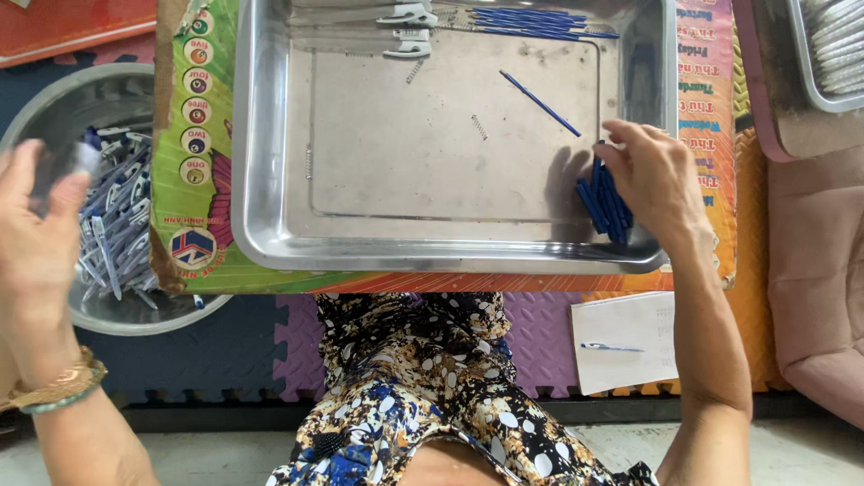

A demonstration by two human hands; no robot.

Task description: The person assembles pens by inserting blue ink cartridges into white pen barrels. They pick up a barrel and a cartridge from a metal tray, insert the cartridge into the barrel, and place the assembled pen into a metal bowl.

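Observation:
A steel tray lies in front of me on a colourful printed board. My right hand rests inside the tray's right end, fingers closed around a bundle of blue pen refills. One loose blue refill lies slanted in the tray, and small springs are scattered on its floor. More blue refills and white pen parts sit along the far rim. My left hand hovers blurred over a round metal bowl full of clear pen barrels, gripping something pale.
A second steel tray with pale parts sits at the top right on a brownish board. A white paper with a pen part on it lies on the foam floor mat by my right forearm. A pink cushion is at the right.

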